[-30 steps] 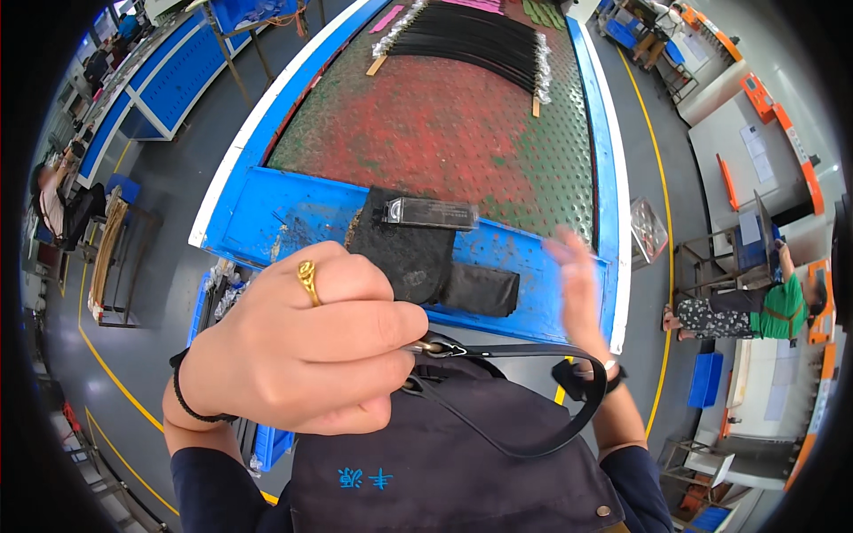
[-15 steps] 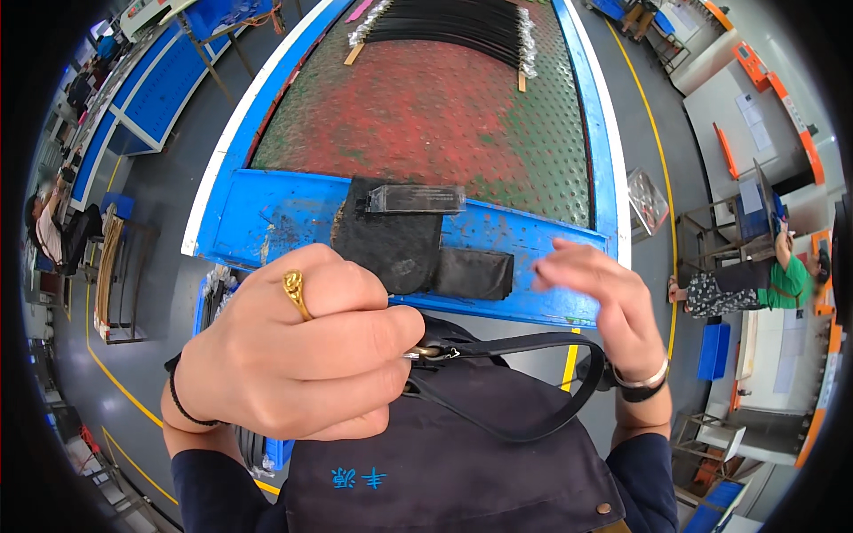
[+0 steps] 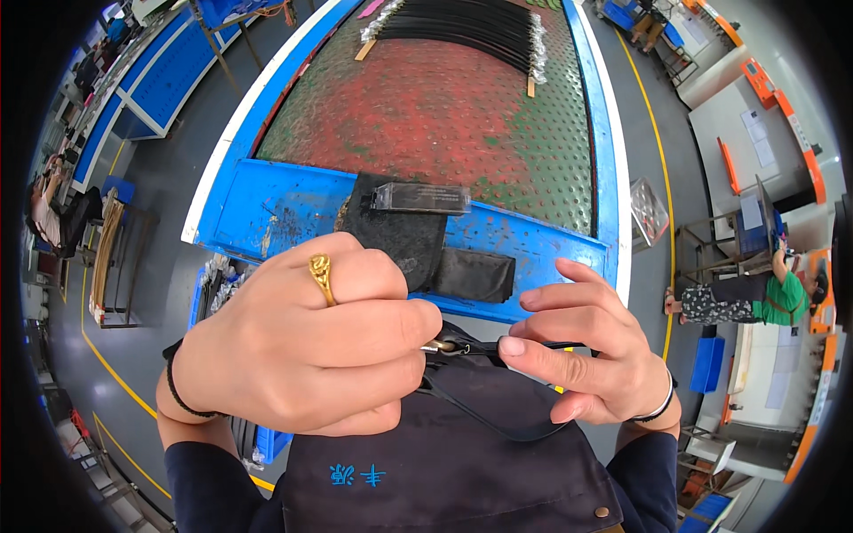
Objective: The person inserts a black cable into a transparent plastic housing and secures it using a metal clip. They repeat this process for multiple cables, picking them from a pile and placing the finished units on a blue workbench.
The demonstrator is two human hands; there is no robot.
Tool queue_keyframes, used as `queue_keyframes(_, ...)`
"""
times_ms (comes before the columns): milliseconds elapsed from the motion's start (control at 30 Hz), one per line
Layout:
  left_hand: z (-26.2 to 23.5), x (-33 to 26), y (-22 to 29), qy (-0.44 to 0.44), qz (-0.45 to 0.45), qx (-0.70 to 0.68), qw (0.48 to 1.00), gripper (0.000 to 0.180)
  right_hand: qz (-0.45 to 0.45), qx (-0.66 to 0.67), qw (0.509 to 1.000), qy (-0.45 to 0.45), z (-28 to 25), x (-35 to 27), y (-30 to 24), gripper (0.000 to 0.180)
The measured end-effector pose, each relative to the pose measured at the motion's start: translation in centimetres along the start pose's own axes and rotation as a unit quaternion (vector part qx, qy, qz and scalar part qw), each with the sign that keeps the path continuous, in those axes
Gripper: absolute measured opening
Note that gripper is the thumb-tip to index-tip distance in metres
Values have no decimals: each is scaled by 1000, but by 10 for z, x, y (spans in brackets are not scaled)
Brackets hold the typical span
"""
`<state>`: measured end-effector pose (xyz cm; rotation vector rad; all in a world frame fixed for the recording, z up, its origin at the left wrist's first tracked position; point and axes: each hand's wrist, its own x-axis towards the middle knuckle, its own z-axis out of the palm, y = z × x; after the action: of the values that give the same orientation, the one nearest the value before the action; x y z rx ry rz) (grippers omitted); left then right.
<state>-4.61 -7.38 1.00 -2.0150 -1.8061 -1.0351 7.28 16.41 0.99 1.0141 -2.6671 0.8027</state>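
Close in front of me, my left hand point(image 3: 302, 342) is a closed fist with a gold ring on one finger. It grips a black strap point(image 3: 480, 345) by its end, where a small brass-coloured metal fitting point(image 3: 442, 346) shows beside the knuckles. The rest of that end is hidden inside the fist. My right hand point(image 3: 591, 351) is open, its fingers apart and pointing toward the fitting. The strap runs behind these fingers and loops back over my dark apron point(image 3: 444, 444). Whether the right fingers touch it, I cannot tell.
A blue-framed workbench point(image 3: 293, 209) with a worn red-green mat point(image 3: 409, 115) stands ahead. On its near edge lie a black pad point(image 3: 391, 235), a clear-wrapped block point(image 3: 420, 199) and a black pouch point(image 3: 474, 274). Several black straps point(image 3: 462, 31) lie at the far end. A person in green point(image 3: 782, 298) is at right.
My right hand has moved left and down, toward the strap fitting, with its fingers spread. My left fist has shifted slightly right, still gripping the strap.
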Motion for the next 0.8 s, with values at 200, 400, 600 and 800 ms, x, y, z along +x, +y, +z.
queue_keyframes(200, -1, -1, -1, -14, 0, 0, 1000, 14, 15, -29, 999, 0, 1, 0, -5, 50)
queue_keyframes(400, 1, -1, -3, -7, 2, -4, 1000, 14, 22, -42, 999, 4, 2, -1, -5, 52)
queue_keyframes(600, 2, -1, -4, -8, 1, -1, 1000, 14, 22, -52, 998, 9, 4, -2, -3, 53)
queue_keyframes(800, 1, 1, -4, -15, 3, 6, 1000, 13, 21, -58, 998, 15, 3, -3, -3, 53)
